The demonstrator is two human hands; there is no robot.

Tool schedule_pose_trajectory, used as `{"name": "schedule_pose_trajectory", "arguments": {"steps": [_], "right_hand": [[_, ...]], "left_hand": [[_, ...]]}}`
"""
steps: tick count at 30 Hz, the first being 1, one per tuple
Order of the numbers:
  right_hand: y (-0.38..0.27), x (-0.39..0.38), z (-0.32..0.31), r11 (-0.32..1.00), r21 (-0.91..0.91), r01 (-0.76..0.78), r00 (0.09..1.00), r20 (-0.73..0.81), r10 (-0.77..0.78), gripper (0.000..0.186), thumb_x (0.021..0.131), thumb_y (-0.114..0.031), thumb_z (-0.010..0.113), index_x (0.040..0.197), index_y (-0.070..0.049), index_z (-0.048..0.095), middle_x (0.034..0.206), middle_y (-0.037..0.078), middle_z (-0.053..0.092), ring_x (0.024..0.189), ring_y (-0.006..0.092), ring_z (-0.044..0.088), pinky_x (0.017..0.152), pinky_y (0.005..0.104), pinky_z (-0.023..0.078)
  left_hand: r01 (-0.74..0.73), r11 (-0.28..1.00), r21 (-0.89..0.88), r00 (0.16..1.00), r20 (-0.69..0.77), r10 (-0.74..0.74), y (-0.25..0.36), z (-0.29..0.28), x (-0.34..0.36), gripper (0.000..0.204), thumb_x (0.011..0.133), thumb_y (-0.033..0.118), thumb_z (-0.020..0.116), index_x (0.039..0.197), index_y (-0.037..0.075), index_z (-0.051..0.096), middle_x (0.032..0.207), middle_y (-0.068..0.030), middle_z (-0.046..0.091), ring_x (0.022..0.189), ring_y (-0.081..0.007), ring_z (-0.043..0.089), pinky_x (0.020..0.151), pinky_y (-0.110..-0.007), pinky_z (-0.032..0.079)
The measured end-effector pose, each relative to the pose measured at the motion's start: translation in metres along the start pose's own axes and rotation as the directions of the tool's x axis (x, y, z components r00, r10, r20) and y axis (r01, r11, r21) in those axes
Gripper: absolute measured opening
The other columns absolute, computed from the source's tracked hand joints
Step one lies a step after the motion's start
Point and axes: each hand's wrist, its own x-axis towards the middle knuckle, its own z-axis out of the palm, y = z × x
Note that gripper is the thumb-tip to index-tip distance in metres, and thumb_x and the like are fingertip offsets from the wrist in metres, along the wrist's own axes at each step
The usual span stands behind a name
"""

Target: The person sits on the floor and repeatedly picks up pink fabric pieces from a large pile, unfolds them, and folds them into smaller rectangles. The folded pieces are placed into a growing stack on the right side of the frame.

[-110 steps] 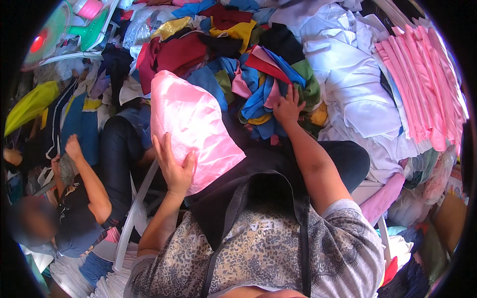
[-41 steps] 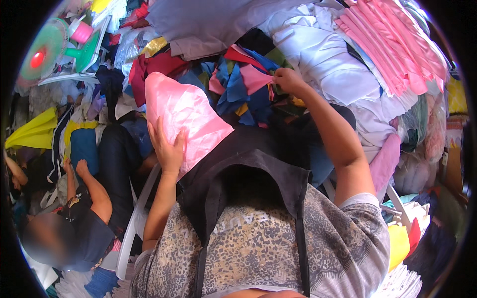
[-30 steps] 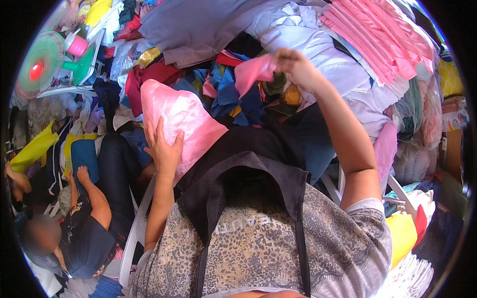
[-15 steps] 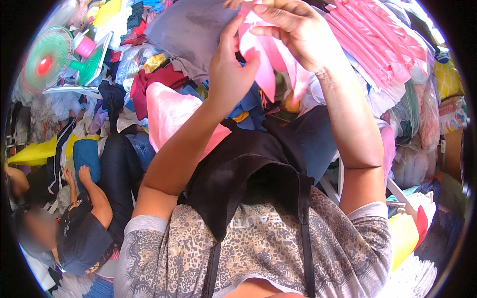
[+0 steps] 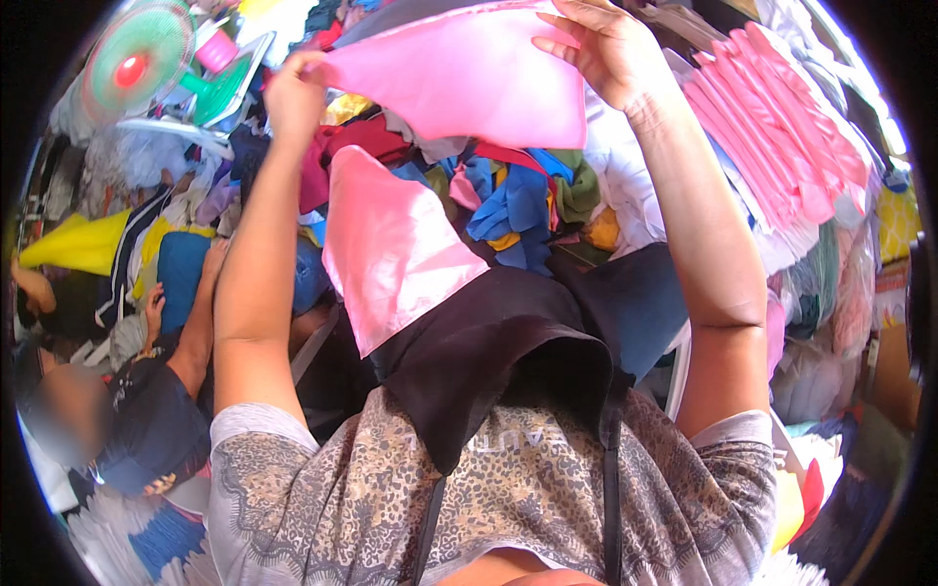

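Note:
A pink piece of fabric (image 5: 469, 83) hangs stretched out in front of me, its lower edge loose above a heap of cloth scraps. My left hand (image 5: 296, 96) is closed on its left end, slightly blurred. At its upper right corner my right hand (image 5: 608, 51) pinches the edge, some fingers lifted away. Another pink fabric piece (image 5: 391, 249), shiny in places, lies over my lap at the left, beside a black apron-like cloth (image 5: 498, 332). The top edge of the stretched piece comes close to the upper rim of the view.
Mixed cloth scraps (image 5: 518, 210) lie heaped beyond my lap. A stack of folded pink fabric (image 5: 782, 117) sits at the right. At the far left stands a green fan (image 5: 137, 68). Below it a co-worker (image 5: 147, 420) handles blue cloth (image 5: 186, 278), close to my left arm.
My hands have moved apart, the left one going out to the left. The pink fabric, bunched and hanging between them before, is now spread wide.

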Motion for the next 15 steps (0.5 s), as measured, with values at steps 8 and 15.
{"name": "schedule_pose_trajectory", "arguments": {"steps": [8, 15], "right_hand": [[0.060, -0.011, 0.000, 0.992, 0.021, -0.127, 0.959, 0.259, 0.117, 0.009, 0.095, -0.014, 0.062, 0.099, -0.006, 0.062, 0.099, 0.002, 0.064, 0.099, 0.0144, 0.063, 0.091, 0.0406, 0.053], [0.153, -0.075, -0.034, 0.732, -0.299, -0.612, 0.746, 0.086, 0.660, 0.012, 0.094, -0.019, 0.064, 0.098, -0.008, 0.062, 0.096, 0.002, 0.064, 0.091, 0.0130, 0.062, 0.081, 0.0306, 0.051]], "left_hand": [[-0.123, 0.974, -0.192, 0.982, -0.165, 0.092, -0.005, -0.163, -0.081, 0.018, 0.085, -0.005, 0.065, 0.100, 0.003, 0.071, 0.094, -0.0077, 0.069, 0.090, -0.0163, 0.063, 0.086, -0.030, 0.049], [0.221, 0.953, -0.208, 0.920, 0.368, -0.133, 0.004, -0.189, -0.246, 0.022, 0.072, -0.013, 0.063, 0.087, 0.001, 0.070, 0.088, -0.0078, 0.064, 0.086, -0.0205, 0.063, 0.084, -0.031, 0.049]]}}
